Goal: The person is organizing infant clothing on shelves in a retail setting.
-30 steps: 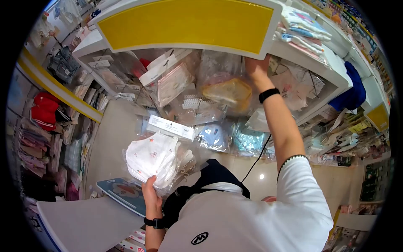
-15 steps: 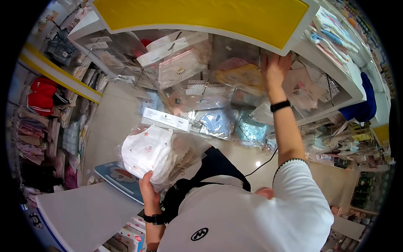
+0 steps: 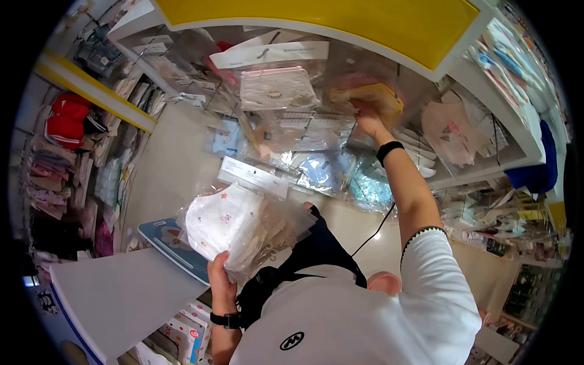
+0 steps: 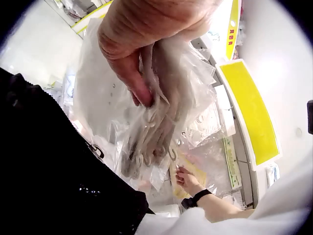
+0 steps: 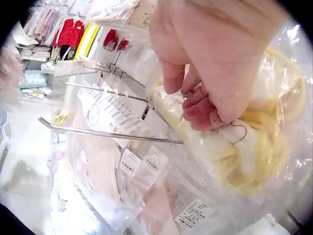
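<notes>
The left hand [image 3: 222, 281] grips a stack of white printed garments in clear plastic [image 3: 220, 220], held low in front of the body. In the left wrist view its thumb and fingers [image 4: 128, 73] clamp the bags, with small hooks hanging below. The right hand [image 3: 370, 123] reaches into the rack at a yellow garment in clear plastic [image 3: 380, 100]. Seen from the right wrist, this hand [image 5: 210, 78] has its fingers curled against the yellow packet [image 5: 244, 161], pinching near its small hook.
Metal display prongs [image 5: 112, 133] stick out beside the yellow packet. A white rack with a yellow panel [image 3: 328, 18] spans the top. A grey board [image 3: 128, 292] lies at lower left. Bagged blue items [image 3: 317, 169] hang below, and a black cable [image 3: 378, 230] runs near the legs.
The right hand has come down and left from behind the yellow panel's edge to the yellow packet. The left hand keeps its hold on the white stack. The head view has shifted.
</notes>
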`<move>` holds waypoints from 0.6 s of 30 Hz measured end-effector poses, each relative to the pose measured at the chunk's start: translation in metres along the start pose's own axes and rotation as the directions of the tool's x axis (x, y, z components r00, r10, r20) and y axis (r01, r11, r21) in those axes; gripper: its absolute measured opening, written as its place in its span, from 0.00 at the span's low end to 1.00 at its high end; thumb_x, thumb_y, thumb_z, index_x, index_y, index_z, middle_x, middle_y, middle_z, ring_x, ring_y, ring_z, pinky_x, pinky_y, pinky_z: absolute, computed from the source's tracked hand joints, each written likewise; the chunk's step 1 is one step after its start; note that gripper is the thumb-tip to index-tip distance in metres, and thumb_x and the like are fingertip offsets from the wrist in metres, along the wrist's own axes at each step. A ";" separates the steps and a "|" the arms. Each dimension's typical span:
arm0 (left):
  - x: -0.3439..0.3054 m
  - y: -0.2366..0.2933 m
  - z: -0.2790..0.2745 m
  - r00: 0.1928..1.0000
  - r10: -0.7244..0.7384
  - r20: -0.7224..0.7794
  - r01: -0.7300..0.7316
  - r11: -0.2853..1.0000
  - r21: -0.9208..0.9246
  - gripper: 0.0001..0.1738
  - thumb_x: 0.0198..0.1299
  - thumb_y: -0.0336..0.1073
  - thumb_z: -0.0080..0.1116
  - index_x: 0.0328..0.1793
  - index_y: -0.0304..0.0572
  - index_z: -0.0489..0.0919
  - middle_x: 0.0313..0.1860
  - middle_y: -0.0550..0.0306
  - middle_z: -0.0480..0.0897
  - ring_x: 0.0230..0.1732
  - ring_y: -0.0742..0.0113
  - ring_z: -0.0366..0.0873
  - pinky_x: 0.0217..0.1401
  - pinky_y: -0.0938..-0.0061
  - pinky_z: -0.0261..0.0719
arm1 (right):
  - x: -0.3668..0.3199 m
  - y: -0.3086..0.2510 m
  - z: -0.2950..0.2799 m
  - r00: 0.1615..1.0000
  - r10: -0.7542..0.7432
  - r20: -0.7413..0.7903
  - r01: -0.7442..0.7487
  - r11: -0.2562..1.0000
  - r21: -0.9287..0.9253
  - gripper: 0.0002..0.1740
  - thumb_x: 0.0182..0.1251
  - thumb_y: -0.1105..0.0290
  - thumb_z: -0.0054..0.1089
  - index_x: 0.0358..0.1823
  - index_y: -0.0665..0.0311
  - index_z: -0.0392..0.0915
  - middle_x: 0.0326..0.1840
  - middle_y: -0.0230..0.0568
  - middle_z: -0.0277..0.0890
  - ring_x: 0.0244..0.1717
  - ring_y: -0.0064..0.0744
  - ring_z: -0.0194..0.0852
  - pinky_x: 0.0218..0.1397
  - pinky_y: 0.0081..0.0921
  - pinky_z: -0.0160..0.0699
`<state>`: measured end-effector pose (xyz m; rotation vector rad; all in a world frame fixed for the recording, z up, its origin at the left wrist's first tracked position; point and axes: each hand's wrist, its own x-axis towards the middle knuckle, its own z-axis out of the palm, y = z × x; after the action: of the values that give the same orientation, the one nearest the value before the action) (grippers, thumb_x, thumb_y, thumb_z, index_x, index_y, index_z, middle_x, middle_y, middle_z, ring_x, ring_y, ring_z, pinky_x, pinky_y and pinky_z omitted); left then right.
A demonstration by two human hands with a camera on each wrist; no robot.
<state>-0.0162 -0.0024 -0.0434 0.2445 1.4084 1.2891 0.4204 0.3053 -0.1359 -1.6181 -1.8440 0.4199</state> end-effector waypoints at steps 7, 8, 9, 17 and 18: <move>-0.011 -0.009 -0.015 0.990 -0.019 -0.137 0.014 0.999 -0.036 0.19 0.50 0.35 0.52 0.46 0.29 0.75 0.42 0.50 0.80 0.42 0.59 0.78 0.49 0.68 0.74 | -0.010 -0.057 0.013 0.970 0.229 0.085 -0.202 0.946 -0.253 0.16 0.53 0.70 0.51 0.45 0.59 0.76 0.46 0.52 0.74 0.46 0.53 0.72 0.49 0.39 0.71; -0.011 -0.008 -0.014 0.990 -0.023 -0.139 0.016 0.998 -0.052 0.20 0.50 0.35 0.52 0.47 0.29 0.74 0.42 0.50 0.80 0.43 0.59 0.78 0.50 0.68 0.74 | -0.007 -0.064 0.018 0.965 0.217 0.144 -0.178 0.952 -0.248 0.17 0.53 0.70 0.51 0.46 0.60 0.76 0.45 0.53 0.74 0.46 0.54 0.72 0.49 0.39 0.71; -0.012 -0.009 -0.014 0.990 -0.029 -0.141 0.020 0.998 -0.067 0.20 0.50 0.35 0.52 0.48 0.29 0.74 0.43 0.50 0.80 0.43 0.58 0.78 0.50 0.67 0.74 | -0.005 -0.067 0.024 0.957 0.206 0.202 -0.155 0.958 -0.241 0.17 0.54 0.70 0.51 0.47 0.61 0.75 0.45 0.55 0.74 0.46 0.54 0.72 0.49 0.39 0.71; -0.013 -0.020 -0.009 0.987 -0.009 -0.161 -0.012 0.991 -0.130 0.27 0.49 0.31 0.51 0.58 0.30 0.66 0.50 0.49 0.75 0.49 0.58 0.75 0.54 0.66 0.72 | 0.027 -0.007 0.103 0.979 0.093 0.183 0.044 0.774 -0.631 0.19 0.52 0.68 0.55 0.46 0.68 0.74 0.45 0.58 0.74 0.49 0.53 0.72 0.52 0.40 0.69; -0.016 -0.021 -0.010 0.984 0.000 -0.178 -0.024 0.991 -0.132 0.28 0.49 0.31 0.51 0.58 0.30 0.66 0.51 0.50 0.75 0.49 0.58 0.75 0.54 0.66 0.72 | 0.033 -0.016 0.100 0.958 0.171 0.230 0.009 0.783 -0.622 0.19 0.52 0.66 0.55 0.45 0.67 0.75 0.45 0.56 0.75 0.49 0.52 0.72 0.52 0.41 0.69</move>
<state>-0.0081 -0.0276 -0.0536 0.0472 1.4641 1.4377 0.3423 0.3507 -0.1919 -2.1697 -2.2865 0.0597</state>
